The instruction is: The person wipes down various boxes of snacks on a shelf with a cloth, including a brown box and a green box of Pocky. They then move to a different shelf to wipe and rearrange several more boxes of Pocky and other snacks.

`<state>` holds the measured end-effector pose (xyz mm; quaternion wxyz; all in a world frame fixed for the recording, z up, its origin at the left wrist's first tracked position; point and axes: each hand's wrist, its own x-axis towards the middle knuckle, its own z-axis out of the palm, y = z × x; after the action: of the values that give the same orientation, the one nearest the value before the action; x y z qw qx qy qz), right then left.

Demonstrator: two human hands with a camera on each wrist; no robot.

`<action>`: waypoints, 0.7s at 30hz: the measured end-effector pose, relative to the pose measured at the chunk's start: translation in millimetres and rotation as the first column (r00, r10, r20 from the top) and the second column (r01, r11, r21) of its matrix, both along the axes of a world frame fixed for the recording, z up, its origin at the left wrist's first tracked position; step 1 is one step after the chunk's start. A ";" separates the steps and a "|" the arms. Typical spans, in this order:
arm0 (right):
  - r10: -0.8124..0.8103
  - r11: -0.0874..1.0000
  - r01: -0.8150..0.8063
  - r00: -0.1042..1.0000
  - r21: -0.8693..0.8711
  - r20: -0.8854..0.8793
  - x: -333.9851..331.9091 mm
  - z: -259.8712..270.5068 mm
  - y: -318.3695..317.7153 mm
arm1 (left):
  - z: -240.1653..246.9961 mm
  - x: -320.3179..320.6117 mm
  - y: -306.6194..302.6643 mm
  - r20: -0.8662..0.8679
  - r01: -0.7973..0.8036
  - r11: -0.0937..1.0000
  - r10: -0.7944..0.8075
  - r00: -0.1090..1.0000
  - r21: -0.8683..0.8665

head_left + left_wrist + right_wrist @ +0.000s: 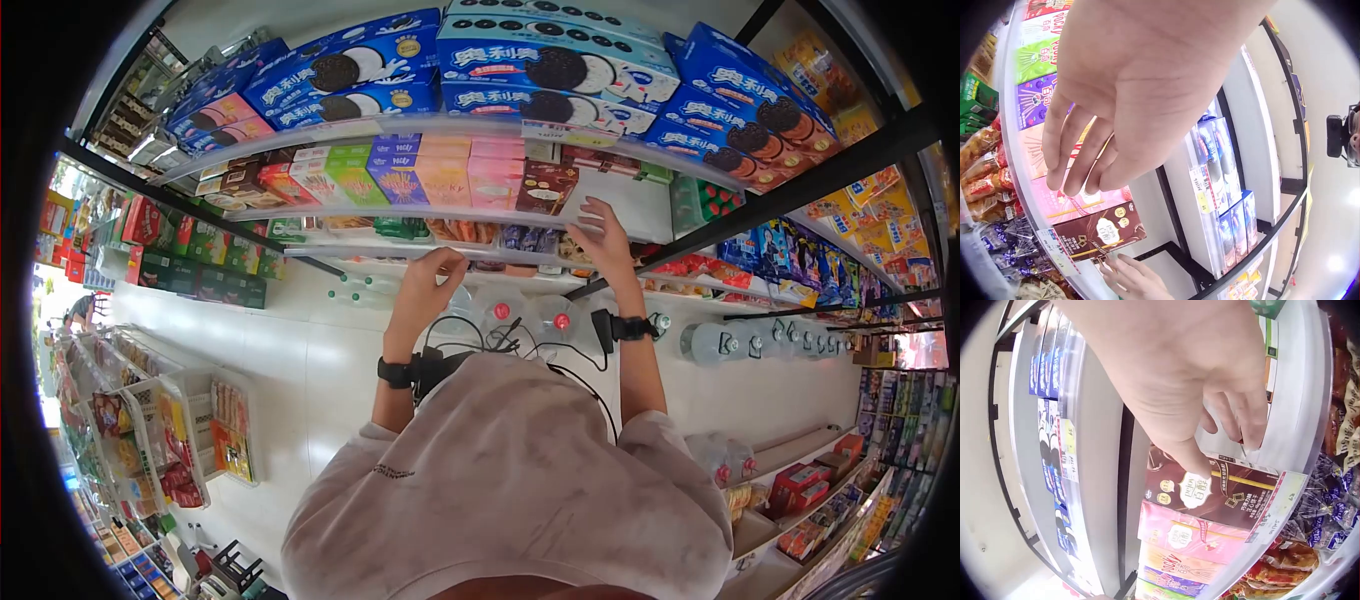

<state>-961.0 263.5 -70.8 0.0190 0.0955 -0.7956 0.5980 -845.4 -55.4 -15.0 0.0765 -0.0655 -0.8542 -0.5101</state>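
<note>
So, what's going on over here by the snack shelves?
A person is at a shop shelf, both bare hands out by a row of snack boxes. The right hand is at the dark brown box at the row's right end; whether it touches it, I can't tell. The left hand is in front of other boxes in the row, near the pink box. Neither hand visibly grips anything. Blue biscuit boxes stand on the shelf above.
</note>
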 end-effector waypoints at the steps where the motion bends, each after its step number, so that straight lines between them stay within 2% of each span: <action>1: -0.017 1.000 0.017 0.999 -0.005 0.040 14.7 -0.6 2.0 | -4.3 2.7 -4.5 0.003 0.010 1.000 -0.010 1.000 0.007; 6: -0.107 0.994 0.110 0.980 -0.011 0.165 81.3 -13.0 11.6 | -1.9 7.0 -21.8 0.103 0.046 0.996 -0.053 0.993 0.071; 8: -0.160 0.985 0.144 0.968 0.095 0.192 106.8 -16.0 19.2 | 4.0 5.6 -27.1 0.072 0.081 0.995 -0.085 0.994 0.059; 10: -0.183 0.983 0.175 0.967 0.061 0.180 132.3 -18.8 23.8 | 22.9 2.8 -28.6 0.033 0.116 0.988 -0.120 0.992 0.097; 13: -0.296 0.952 0.260 0.914 0.158 0.278 162.1 -0.2 22.6 | 59.0 -3.4 -25.9 -0.079 0.189 0.977 -0.181 0.980 0.099; 15: -0.310 0.950 0.294 0.918 0.103 0.246 178.5 8.3 26.9 | 85.4 -4.3 -15.3 -0.193 0.244 0.964 -0.221 0.956 0.108; 17: -0.327 0.945 0.321 0.922 0.062 0.209 190.4 13.3 33.6 | 114.8 -1.5 -0.6 -0.327 0.310 0.942 -0.254 0.910 0.132; 20: -0.364 0.931 0.363 0.917 0.037 0.162 213.7 21.0 51.6 | 161.1 5.5 24.9 -0.561 0.576 0.814 -0.447 0.696 0.066; 21: -0.380 0.925 0.379 0.913 0.033 0.146 221.2 28.1 55.6 | 175.4 11.7 39.7 -0.632 0.628 0.775 -0.453 0.629 0.069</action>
<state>-739.8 319.1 -42.7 0.0747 -0.1058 -0.7993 0.5867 -833.6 -15.7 160.4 0.1840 -0.4625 -0.6450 -0.5798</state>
